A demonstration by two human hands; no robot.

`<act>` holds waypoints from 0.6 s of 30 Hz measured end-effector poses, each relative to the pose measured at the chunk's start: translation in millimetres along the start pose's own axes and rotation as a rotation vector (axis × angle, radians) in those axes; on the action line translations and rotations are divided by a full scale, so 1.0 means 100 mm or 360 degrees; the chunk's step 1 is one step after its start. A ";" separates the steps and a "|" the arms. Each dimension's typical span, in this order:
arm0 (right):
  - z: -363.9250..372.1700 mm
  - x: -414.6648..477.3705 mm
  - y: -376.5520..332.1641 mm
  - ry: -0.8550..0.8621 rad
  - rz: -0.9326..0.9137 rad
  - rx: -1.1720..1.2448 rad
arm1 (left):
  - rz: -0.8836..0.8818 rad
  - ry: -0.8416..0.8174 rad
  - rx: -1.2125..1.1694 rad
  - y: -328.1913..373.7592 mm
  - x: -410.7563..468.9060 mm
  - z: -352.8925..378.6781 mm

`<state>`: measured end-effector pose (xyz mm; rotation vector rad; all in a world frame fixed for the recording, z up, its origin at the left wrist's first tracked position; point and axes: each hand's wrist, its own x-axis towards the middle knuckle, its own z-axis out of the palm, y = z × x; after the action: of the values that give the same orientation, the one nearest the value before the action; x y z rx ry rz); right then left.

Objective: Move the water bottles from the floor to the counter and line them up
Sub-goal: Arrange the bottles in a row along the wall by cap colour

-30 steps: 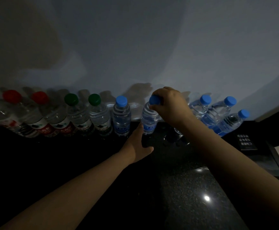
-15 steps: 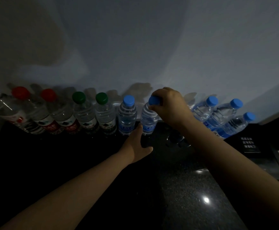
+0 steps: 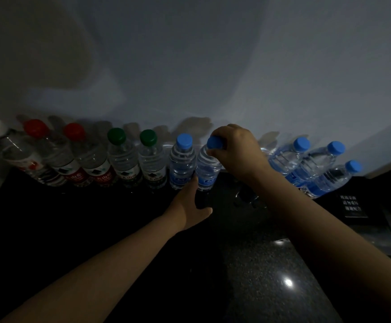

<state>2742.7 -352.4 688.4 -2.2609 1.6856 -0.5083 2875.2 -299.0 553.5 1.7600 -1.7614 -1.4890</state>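
On the counter (image 3: 271, 264), ten bottles (image 3: 181, 164); right hand (image 3: 236, 152) round one cap (image 3: 213, 142), left hand (image 3: 188, 203) unclear.

Clear plastic water bottles stand cap-up in a row along the back edge of the dark table (image 3: 271, 264), against the wall. From the left end: a white-capped bottle (image 3: 17, 155) with a red-and-white label, two red-capped bottles (image 3: 57, 157) with red labels, two green-capped bottles (image 3: 122, 159) with green labels, then a blue-capped bottle (image 3: 181, 162) with a blue label. Just beside it is the seventh bottle (image 3: 207, 166), also blue-capped, its cap gripped by the right hand (image 3: 234, 150) and its base met by the left hand (image 3: 189, 203). Further right, past a gap, three more blue bottles (image 3: 315, 162) cluster, one nearer the front.
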 end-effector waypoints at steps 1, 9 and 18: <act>0.00 0.00 0.00 0.0000 -0.0002 -0.0004 | 0.0001 0.0000 -0.0003 0.00 0.00 0.00; 0.01 0.01 0.05 0.0008 0.0017 -0.0018 | -0.0020 -0.0015 0.0018 0.04 0.00 0.00; 0.03 -0.05 0.06 0.0080 0.0059 0.0042 | -0.0016 -0.0010 -0.0007 0.04 -0.03 0.00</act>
<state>2737.3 -349.8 682.4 -2.2115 1.7311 -0.5797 2873.5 -297.4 558.6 1.7668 -1.7536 -1.5029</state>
